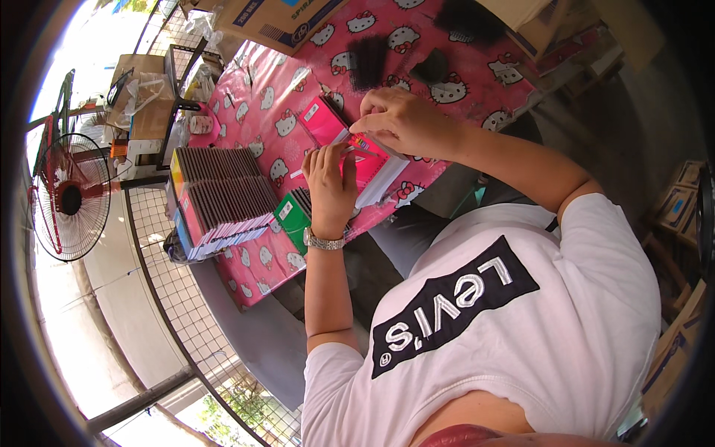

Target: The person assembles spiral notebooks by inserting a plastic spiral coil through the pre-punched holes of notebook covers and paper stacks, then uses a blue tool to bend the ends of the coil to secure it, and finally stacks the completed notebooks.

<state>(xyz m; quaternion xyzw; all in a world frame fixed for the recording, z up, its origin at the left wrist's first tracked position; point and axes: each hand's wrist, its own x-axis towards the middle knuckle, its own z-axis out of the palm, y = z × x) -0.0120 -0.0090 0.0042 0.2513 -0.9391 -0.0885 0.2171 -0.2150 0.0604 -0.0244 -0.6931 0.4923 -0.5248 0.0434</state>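
Note:
A bright pink notebook (378, 170) with white page edges lies on the table in front of me. My left hand (328, 175), with a metal watch on the wrist, is closed at the notebook's left edge, its thumb and fingers bent together there. Over the notebook's far edge my right hand (406, 123) is pinched; whatever is between its fingertips is too small or hidden to make out. Another pink notebook (322, 119) lies just beyond my hands. Green-covered notebooks (293, 215) stand beside my left wrist.
Tall stacks of spiral notebooks (227, 182) stand at the left. Bundles of thin black coils (367, 63) lie toward the far side of the pink patterned tablecloth (287, 123). A cardboard box (275, 21) sits at the back. A standing fan (71, 197) is at far left.

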